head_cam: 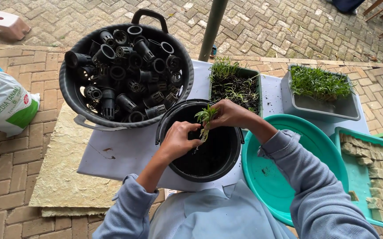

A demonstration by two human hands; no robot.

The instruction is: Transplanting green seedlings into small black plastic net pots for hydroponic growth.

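Two hands meet over the small black bucket point(202, 163), and that bucket is the thing to steer by. A clump of green seedlings point(205, 120) hangs above its open mouth, leaves up and pale roots down, so its long axis runs close to upright. The right hand point(229, 114) comes in from the far rim of the bucket, its grip closed on the clump near the leaves. The left hand point(180, 139) sits at the near-left rim, its fingertips pinched on the lower stem and roots. Both touch the clump; the right carries the top, the left works just below it, and neither is plainly nearer.

Beyond the bucket's far-left rim stands a big black basin point(74, 95) heaped with black net pots point(125, 75). Directly behind the bucket is a green tray of soil and sprouts point(235, 86), and further right of that a grey trough of seedlings point(320, 95). To the bucket's right lies a teal round basin point(289, 168), then a teal tray of foam cubes point(373, 177). All rest on a white surface point(120, 150) over brick paving.
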